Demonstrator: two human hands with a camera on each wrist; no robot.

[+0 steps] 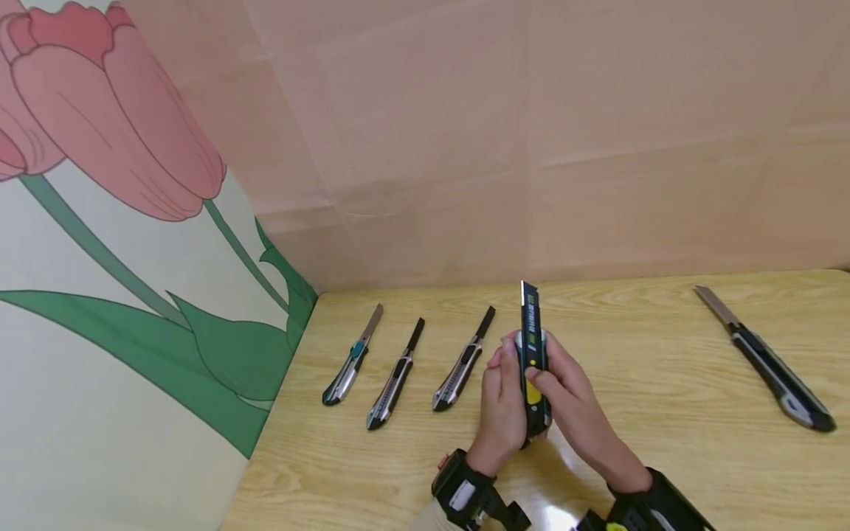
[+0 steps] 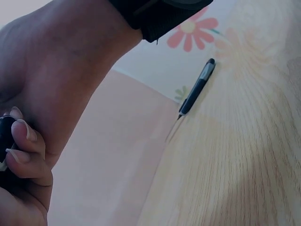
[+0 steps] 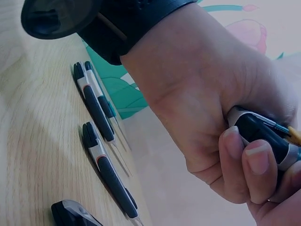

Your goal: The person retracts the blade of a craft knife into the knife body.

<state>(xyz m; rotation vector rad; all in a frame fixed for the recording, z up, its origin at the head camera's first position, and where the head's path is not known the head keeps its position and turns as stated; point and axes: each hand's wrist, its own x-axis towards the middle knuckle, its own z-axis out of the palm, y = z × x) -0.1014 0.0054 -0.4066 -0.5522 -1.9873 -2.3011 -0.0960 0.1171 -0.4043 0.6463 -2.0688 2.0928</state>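
In the head view both hands hold one utility knife (image 1: 533,332) upright above the table, its tip pointing away. Its face is dark with pale lettering, with a yellow part low down and a bright edge near the tip. My left hand (image 1: 502,413) grips it from the left, thumb along its side. From the right, my right hand (image 1: 584,413) grips it, thumb lying on the face by the yellow part. In the right wrist view, fingers curl round its black and silver handle (image 3: 263,134). How far the blade is out, I cannot tell.
Left of the hands lie a utility knife with a teal slider (image 1: 345,369) and two black-and-silver ones, a middle knife (image 1: 392,387) and a nearer knife (image 1: 458,376). A larger black knife (image 1: 777,376) lies far right, blade exposed. Pinkish cloth (image 1: 531,147) hangs behind the wooden table (image 1: 631,332).
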